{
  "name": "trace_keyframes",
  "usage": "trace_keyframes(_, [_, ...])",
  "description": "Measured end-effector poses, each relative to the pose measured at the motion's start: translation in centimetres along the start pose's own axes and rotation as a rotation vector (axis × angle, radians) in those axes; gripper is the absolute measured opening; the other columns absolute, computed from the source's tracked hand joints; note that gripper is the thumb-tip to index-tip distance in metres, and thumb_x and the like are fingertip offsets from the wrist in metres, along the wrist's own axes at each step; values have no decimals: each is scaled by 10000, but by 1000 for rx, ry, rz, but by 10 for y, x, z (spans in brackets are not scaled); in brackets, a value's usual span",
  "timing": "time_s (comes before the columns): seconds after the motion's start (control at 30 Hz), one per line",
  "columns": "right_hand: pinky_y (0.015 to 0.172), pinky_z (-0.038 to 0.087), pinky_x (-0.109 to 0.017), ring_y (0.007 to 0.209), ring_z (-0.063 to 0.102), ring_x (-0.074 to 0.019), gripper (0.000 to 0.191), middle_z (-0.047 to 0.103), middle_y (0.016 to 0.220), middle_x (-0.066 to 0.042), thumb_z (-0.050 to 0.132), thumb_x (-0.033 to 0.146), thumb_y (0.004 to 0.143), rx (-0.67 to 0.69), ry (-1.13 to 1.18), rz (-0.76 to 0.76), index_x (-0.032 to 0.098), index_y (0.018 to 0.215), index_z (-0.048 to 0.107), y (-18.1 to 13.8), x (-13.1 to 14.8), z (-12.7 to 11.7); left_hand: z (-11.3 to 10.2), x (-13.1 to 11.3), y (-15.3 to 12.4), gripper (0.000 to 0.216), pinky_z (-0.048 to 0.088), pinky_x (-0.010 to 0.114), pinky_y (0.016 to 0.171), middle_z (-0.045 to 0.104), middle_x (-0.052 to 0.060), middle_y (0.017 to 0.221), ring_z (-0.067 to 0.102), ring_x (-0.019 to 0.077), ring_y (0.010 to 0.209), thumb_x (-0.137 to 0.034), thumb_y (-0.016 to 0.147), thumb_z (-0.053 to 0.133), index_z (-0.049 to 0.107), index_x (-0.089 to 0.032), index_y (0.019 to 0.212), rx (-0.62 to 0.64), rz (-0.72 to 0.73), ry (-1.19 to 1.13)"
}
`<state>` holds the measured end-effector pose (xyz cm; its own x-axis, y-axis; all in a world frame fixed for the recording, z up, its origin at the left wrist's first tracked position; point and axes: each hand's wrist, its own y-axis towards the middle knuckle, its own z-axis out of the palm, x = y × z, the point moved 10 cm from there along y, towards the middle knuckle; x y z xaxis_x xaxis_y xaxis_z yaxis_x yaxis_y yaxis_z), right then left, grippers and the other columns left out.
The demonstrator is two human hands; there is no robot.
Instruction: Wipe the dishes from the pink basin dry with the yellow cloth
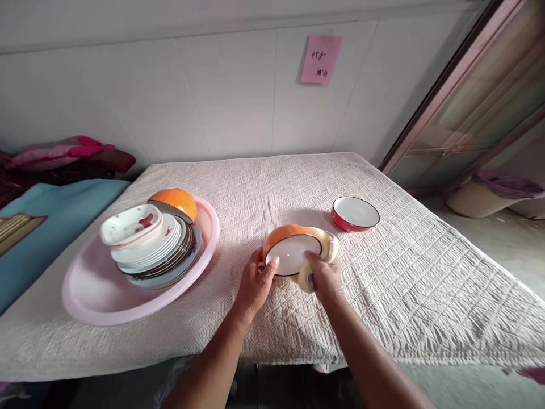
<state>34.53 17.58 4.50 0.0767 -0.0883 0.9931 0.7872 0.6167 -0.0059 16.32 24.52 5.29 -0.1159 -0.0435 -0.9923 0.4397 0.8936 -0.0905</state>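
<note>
An orange bowl [289, 250] with a white inside and a dark rim is tilted toward me above the table's front half. My left hand [258, 281] grips its left edge, thumb over the rim. On the right side, my right hand [324, 274] pinches a pale yellow cloth [330, 245] around the bowl's edge, its thumb near the white inside. Part of the cloth passes behind the bowl, and the fingers there are hidden. Farther right a red bowl [355, 214], white inside, stands upright on the cover.
A pink basin [208, 238] at left holds stacked plates [149, 250], a white dish [131, 224] and another orange bowl [176, 203]. A quilted cover [264, 318] spreads over the table. A pink note [321, 59] hangs on the wall behind. A bin [483, 196] stands far right.
</note>
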Motion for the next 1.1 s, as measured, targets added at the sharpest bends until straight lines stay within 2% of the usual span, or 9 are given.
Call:
trace_keyframes(0.13, [643,500,-370,651,588,-192,224,640,690,-7,638,372,662,-36,-211,-101,188,786,663,9,4,-16,-14,-22,-4,290,534,369,858,725,85,1032,677,230,926,-339,898,559,629,-193,1138,-111,194,196])
trace_keyframes(0.27, [695,511,-389,714,616,-212,266,664,745,-18,673,408,680,-32,-193,-108,191,833,681,5,-6,-12,-18,-18,-4,294,490,368,963,719,85,1130,655,235,1075,-233,899,498,649,-213,1150,-178,239,140])
trace_keyframes(0.4, [719,557,-403,800,668,-250,448,715,892,-47,745,394,649,52,95,117,182,1038,674,-7,-25,9,-18,-11,-3,327,499,351,969,708,102,1192,647,241,1117,-309,929,501,642,-189,1198,-213,212,-122])
trace_keyframes(0.47, [726,571,-403,814,681,-261,519,726,912,-40,778,375,620,137,216,232,191,1090,655,-17,-28,24,-15,-4,-2,374,529,354,924,709,109,1192,655,255,1103,-372,928,522,631,-181,1232,-207,135,-254])
trace_keyframes(0.53, [712,571,-385,808,681,-261,533,729,892,-29,794,350,589,166,248,274,200,1080,651,-21,-26,30,-7,7,-1,424,569,357,817,715,111,1168,674,271,1045,-413,905,559,620,-185,1256,-166,25,-332])
trace_keyframes(0.67, [623,541,-341,708,646,-230,467,704,796,-24,783,314,541,51,191,251,183,968,647,-12,-22,13,6,16,2,430,560,331,611,730,122,1034,692,271,851,-469,853,610,660,-174,1162,-11,-104,-239])
trace_keyframes(0.77, [594,519,-327,662,616,-204,399,684,763,-20,751,315,570,-7,96,183,172,930,654,0,-21,1,-6,2,2,396,554,360,758,722,121,1054,677,260,913,-441,859,614,659,-185,1157,-49,-2,-86])
trace_keyframes(0.87, [611,513,-327,689,626,-207,360,693,799,-26,731,337,618,29,-12,68,177,935,672,7,-15,1,-17,-17,-2,371,482,393,964,694,119,1167,635,257,1076,-363,876,599,631,-195,1204,-115,148,13])
trace_keyframes(1.1, [617,520,-330,663,624,-198,337,696,784,-31,739,374,645,-1,-55,43,165,905,689,10,-18,6,-17,-8,-7,384,468,398,996,669,139,1211,628,248,1110,-347,914,532,576,-173,1253,-129,102,-59])
